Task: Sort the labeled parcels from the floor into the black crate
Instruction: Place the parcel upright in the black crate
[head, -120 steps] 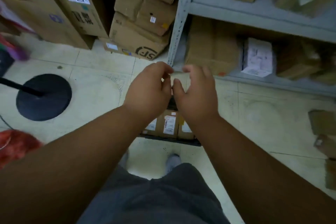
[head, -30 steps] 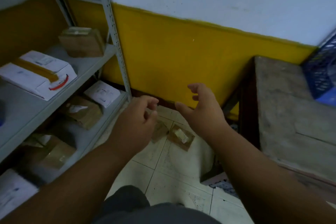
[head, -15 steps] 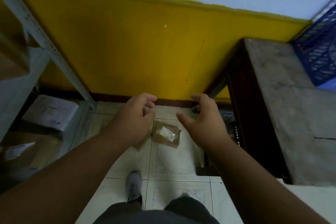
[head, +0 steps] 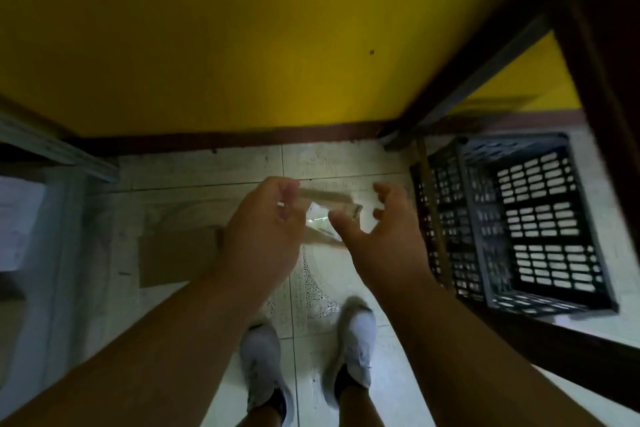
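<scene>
Seen from the head camera, a person's left hand [head: 266, 236] and right hand [head: 377, 236], fingers spread and holding nothing, reach over a small brown cardboard parcel with a white label [head: 327, 218] on the pale tiled floor [head: 194, 177]. The black slatted plastic crate [head: 519, 222] sits nearby, right of the parcel, under a dark wooden tabletop [head: 606, 45].

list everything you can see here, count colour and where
parcel: 1, brown with a pale label, on the floor between the hands
flat cardboard piece: 1, brown, floor, left of the left hand
crate: 1, black, slatted, floor at right, looks empty
wall: 1, yellow, dark skirting
table leg: 1, dark, slanting, upper right
shelf: 1, grey, left edge
shoes: 2, grey, bottom centre
left hand: 1, fingers curled
right hand: 1, fingers spread
</scene>
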Tool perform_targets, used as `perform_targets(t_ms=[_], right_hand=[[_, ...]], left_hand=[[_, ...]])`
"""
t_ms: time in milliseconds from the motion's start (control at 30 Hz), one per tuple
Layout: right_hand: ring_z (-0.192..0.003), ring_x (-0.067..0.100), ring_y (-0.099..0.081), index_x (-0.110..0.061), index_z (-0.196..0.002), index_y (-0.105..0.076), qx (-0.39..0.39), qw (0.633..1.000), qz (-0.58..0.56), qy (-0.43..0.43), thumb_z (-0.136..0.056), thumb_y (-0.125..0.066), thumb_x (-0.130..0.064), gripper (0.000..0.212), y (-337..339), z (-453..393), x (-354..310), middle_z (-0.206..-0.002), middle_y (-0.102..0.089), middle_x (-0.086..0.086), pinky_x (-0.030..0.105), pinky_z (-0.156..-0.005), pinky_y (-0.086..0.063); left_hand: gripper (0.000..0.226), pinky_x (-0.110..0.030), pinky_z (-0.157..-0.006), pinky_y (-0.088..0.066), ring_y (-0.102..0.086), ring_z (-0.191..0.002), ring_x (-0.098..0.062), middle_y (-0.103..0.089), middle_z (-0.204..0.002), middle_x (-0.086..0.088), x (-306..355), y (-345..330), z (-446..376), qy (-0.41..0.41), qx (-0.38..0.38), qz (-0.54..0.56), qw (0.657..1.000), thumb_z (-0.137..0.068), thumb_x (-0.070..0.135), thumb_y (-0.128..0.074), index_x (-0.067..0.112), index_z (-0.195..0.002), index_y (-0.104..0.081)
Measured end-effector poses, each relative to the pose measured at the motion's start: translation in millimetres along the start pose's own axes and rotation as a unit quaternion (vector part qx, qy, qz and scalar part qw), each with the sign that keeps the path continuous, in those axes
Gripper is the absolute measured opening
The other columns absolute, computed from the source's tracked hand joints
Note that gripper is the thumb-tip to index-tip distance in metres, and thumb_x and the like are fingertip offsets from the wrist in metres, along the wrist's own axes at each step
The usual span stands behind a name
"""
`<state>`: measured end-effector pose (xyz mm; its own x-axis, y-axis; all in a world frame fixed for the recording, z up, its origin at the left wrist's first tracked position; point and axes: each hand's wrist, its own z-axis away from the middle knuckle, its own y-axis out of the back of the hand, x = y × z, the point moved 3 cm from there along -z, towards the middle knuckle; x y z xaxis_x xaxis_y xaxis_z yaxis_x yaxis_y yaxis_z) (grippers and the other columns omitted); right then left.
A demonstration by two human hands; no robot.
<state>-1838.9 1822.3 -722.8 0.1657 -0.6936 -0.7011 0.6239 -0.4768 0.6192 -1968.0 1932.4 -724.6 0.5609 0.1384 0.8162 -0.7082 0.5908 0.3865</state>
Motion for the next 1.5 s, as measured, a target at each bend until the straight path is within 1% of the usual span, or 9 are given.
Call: perform_targets(t_ms=[100,267,367,500,733,867,1067,1267,1500], right_hand=[[-0.093,0.001,-0.050,-0.028,-0.140,-0.040,-0.024,0.998,0.015,-0.051,-0.076,-0.079,-0.052,0.079,-52.6,-38.5,63.9,-0.133,-0.047,-0.005,0.009,-0.067,-0.035],[-0.110,0.023,-0.059,-0.019,-0.141,-0.041,-0.083,0.989,0.088,-0.083,-0.074,-0.084,-0.044,0.083,-131.1,-107.8,170.4,-0.130,-0.051,0.006,0.042,-0.093,-0.056],[-0.103,0.027,-0.063,-0.017,-0.145,-0.037,-0.096,0.981,0.100,-0.133,-0.072,-0.085,-0.042,0.092,-162.2,-153.7,234.4,-0.132,-0.053,0.012,0.043,-0.084,-0.060],[-0.097,0.026,-0.063,-0.015,-0.145,-0.032,-0.087,0.972,0.099,-0.196,-0.069,-0.087,-0.044,0.098,-196.0,-205.4,299.3,-0.129,-0.054,0.013,0.040,-0.075,-0.060],[-0.096,0.034,-0.071,-0.008,-0.128,-0.056,-0.129,0.941,-0.053,-0.308,-0.076,-0.081,-0.048,0.071,-230.9,-237.4,341.6,-0.113,-0.070,0.012,0.049,-0.087,-0.059],[-0.093,0.033,-0.072,-0.009,-0.127,-0.058,-0.113,0.942,-0.109,-0.297,-0.077,-0.081,-0.045,0.067,-201.7,-217.9,284.9,-0.112,-0.072,0.011,0.048,-0.084,-0.060],[-0.095,0.031,-0.070,-0.015,-0.130,-0.054,-0.066,0.970,-0.134,-0.194,-0.062,-0.080,-0.057,0.084,-83.1,-152.0,83.8,-0.116,-0.068,0.009,0.049,-0.079,-0.061],[-0.100,0.023,-0.066,-0.020,-0.117,-0.054,-0.003,0.994,-0.100,-0.030,-0.073,-0.077,-0.059,0.064,79.5,-39.4,-159.2,-0.115,-0.064,0.003,0.046,-0.084,-0.059],[-0.097,0.007,-0.062,-0.043,-0.105,-0.049,0.112,0.965,-0.108,0.209,-0.079,-0.074,-0.057,0.038,234.4,94.7,-350.3,-0.111,-0.063,-0.010,0.039,-0.084,-0.057]], left_hand=[[0.026,-0.035,-0.076,-0.053,-0.060,-0.096,-0.005,-0.061,-0.110,0.017,-65.8,-41.7,-45.3,0.046,-0.008,-0.011,0.999,-0.092,0.025,-0.062,0.042,-0.111,-0.056],[0.035,-0.025,-0.063,-0.043,-0.058,-0.085,-0.005,-0.064,-0.108,0.006,-178.2,-107.0,-112.9,0.123,-0.031,-0.027,0.992,-0.088,0.021,-0.067,0.024,-0.122,-0.058],[0.027,-0.025,-0.062,-0.044,-0.065,-0.080,-0.021,-0.069,-0.110,-0.017,-237.2,-136.2,-147.1,0.156,-0.055,-0.018,0.986,-0.083,0.015,-0.072,0.010,-0.109,-0.065],[0.051,-0.023,-0.054,-0.036,-0.056,-0.074,-0.007,-0.062,-0.090,0.009,-300.7,-166.0,-191.3,0.192,-0.027,-0.070,0.979,-0.073,0.038,-0.075,0.026,-0.118,-0.055],[0.059,-0.027,-0.054,-0.033,-0.057,-0.103,-0.031,-0.056,-0.133,-0.016,-335.2,-190.7,-236.4,0.258,-0.010,-0.136,0.957,-0.089,0.038,-0.066,0.011,-0.138,-0.048],[0.043,-0.036,-0.079,-0.052,-0.064,-0.094,-0.029,-0.066,-0.115,-0.011,-279.8,-154.3,-221.7,0.217,0.005,-0.093,0.972,-0.089,0.036,-0.066,0.011,-0.124,-0.062],[0.042,-0.036,-0.070,-0.051,-0.062,-0.093,-0.029,-0.064,-0.114,-0.006,-89.7,-29.2,-140.3,0.082,0.106,-0.068,0.989,-0.088,0.036,-0.067,0.021,-0.126,-0.058],[0.049,-0.020,-0.055,-0.033,-0.053,-0.074,-0.006,-0.054,-0.091,0.015,141.8,119.5,-2.8,-0.011,0.159,-0.007,0.987,-0.092,0.031,-0.066,0.029,-0.136,-0.044],[0.058,-0.021,-0.059,-0.040,-0.057,-0.090,-0.013,-0.053,-0.116,0.008,323.8,238.2,129.8,-0.163,0.211,0.060,0.962,-0.094,0.034,-0.064,0.030,-0.144,-0.035]])
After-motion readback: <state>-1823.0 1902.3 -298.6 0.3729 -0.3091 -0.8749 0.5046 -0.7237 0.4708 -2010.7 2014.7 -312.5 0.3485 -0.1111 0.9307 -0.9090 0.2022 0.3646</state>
